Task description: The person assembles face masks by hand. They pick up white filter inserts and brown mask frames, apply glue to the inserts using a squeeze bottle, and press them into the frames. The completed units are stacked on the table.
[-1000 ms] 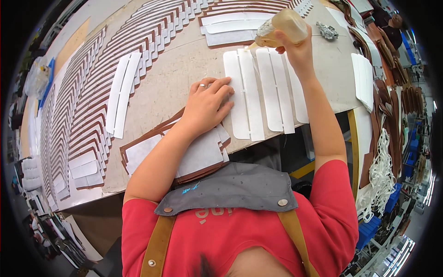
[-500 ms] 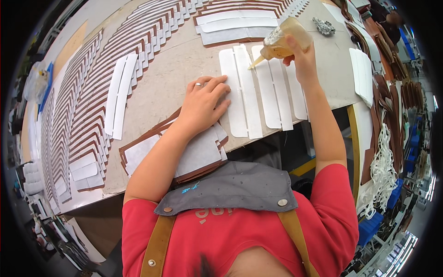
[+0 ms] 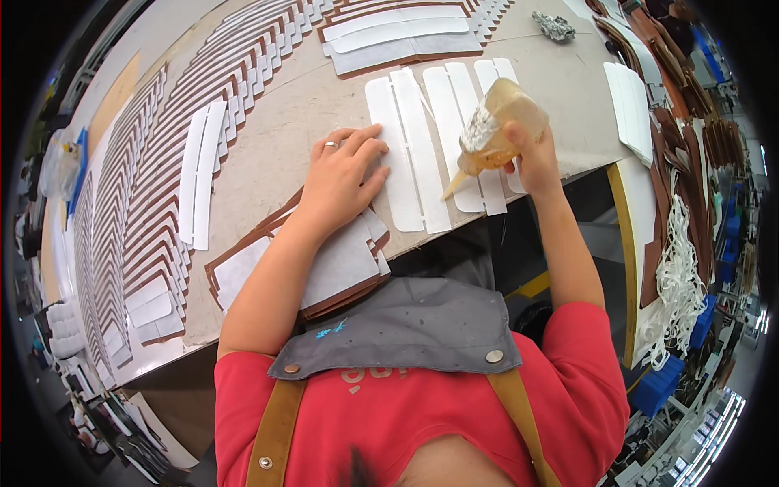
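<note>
1. Two bare hands work at the near edge of the counter [image 3: 268, 162].
2. Left hand [image 3: 341, 174] lies flat, fingers spread, its grip holding nothing, pressing the left side of a row of white strips [image 3: 422, 138].
3. Right hand [image 3: 531, 154] has its grip closed around a yellowish squeeze bottle [image 3: 491, 130], tilted with the nozzle pointing down at a strip near the counter's front edge.
4. Just below the left wrist, a stack of brown-edged pieces [image 3: 341, 268] overhangs the counter edge.
5. Bare counter surface lies open left of the left hand, as far as two white strips [image 3: 199, 183] beside long rows of brown-and-white pieces [image 3: 138, 203].
</note>
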A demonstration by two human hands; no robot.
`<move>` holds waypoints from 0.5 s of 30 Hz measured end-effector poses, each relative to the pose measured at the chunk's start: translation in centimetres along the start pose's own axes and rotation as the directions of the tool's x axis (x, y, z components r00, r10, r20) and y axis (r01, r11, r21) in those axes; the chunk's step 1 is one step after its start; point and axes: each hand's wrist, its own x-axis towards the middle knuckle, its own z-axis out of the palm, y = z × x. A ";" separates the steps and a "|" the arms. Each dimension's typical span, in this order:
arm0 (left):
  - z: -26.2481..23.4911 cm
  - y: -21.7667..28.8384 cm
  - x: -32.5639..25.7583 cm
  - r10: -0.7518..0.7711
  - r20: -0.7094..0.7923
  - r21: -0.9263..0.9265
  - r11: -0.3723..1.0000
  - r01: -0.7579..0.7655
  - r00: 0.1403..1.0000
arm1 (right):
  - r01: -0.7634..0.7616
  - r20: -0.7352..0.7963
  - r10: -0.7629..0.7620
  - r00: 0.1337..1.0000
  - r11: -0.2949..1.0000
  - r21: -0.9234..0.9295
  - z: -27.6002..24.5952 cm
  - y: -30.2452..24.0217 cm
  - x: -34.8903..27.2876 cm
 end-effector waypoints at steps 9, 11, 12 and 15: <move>-0.1 0.6 -0.2 0.012 -0.035 0.111 0.994 -0.008 0.999 | -0.067 -0.050 0.095 0.994 0.912 0.404 -1.2 0.0 -0.1; -0.2 0.5 0.0 -0.015 0.040 0.070 0.997 0.012 0.999 | 0.048 -0.139 0.009 0.990 0.915 0.400 -2.1 -1.2 2.8; -0.4 0.5 0.1 -0.019 0.061 0.068 0.998 0.015 0.998 | 0.111 -0.164 -0.064 0.984 0.951 0.290 -2.3 -1.3 4.3; -1.1 1.0 0.6 -0.027 0.098 0.086 0.996 0.019 0.995 | 0.223 -0.184 -0.215 0.959 0.975 0.021 -3.2 -1.7 7.8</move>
